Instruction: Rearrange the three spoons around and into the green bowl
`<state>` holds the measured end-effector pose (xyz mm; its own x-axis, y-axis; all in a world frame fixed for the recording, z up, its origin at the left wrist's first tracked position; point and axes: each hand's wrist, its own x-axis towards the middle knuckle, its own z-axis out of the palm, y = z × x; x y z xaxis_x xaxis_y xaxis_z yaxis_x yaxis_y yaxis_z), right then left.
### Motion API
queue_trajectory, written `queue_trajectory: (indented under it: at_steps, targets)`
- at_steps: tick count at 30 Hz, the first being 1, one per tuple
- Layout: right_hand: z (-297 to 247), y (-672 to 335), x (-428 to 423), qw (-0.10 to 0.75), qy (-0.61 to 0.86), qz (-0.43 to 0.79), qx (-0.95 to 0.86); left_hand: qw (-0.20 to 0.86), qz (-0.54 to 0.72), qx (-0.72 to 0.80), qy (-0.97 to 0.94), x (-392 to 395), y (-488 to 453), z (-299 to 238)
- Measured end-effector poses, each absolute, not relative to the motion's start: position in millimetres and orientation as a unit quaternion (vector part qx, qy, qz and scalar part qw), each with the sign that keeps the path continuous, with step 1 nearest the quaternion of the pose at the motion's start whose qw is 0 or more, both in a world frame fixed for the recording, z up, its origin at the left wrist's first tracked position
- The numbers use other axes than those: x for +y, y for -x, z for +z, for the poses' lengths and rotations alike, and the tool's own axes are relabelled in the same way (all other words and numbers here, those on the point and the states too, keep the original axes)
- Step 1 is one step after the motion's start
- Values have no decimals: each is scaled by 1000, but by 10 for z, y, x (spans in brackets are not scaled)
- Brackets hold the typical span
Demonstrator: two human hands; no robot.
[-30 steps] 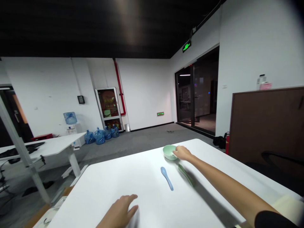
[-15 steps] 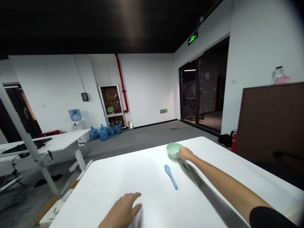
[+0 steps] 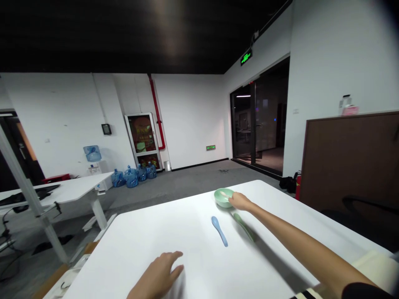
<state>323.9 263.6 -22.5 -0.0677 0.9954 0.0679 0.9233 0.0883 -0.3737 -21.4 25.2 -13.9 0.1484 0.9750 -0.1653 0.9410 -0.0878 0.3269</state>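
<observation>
R hand (image 3: pixel 240 201) was out at the far side of the table, fingers narrowed & curled, tips touching the near-right rim of a round pale-green bowl (image 3: pixel 223 197). Cannot tell if it was really gripping or only touching. Bowl sat upright on the table, w/ a small pale object (image 3: pixel 223 193) inside, too small to tell what.

L hand (image 3: pixel 157 274) was at the near edge, fingers spread wide, palm down over a smooth white rectangular table (image 3: pixel 140 245), holding nothing; slightly blurred.

A light-blue soup spoon (image 3: pixel 220 231) lay on the table between the hands, closer to the bowl, handle pointing toward the person. A darker green soup spoon (image 3: pixel 244 227) lay just right of it, just below the bowl & R wrist, partly in the arm's shadow. Spoons were near each other, not touching.

Beyond the table: a white desk (image 3: pixel 62 191) on the L, a blue-bottled water cooler (image 3: pixel 92 153), a row of blue water jugs (image 3: pixel 131 178) on the grey carpet & a glass-front cabinet (image 3: pixel 142 139). On the R: a red fire extinguisher (image 3: pixel 298 187), a tall brown panel (image 3: pixel 349 166) & dark glass doors (image 3: pixel 241 124) under a green exit sign (image 3: pixel 246 57).
</observation>
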Motion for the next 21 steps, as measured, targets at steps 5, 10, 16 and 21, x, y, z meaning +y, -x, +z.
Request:
queue_trajectory:
  at_steps: [5, 10, 16, 21]
  targets:
    - [-195, -3184, 2242, 139, 628, 173, -746, 177, 51, 646, -741, 200, 207, -121]
    - [-264, -3006, 1900, 100, 604, 239, -754, 181, 60, 645, -740, 164, 197, -107]
    - [-460, -2860, 1774, 78, 638, 235, -729, 180, 51, 643, -743, 155, 208, -106]
    - [-611, -2844, 1764, 67, 647, 220, -726, 177, 52, 641, -745, 155, 219, -114]
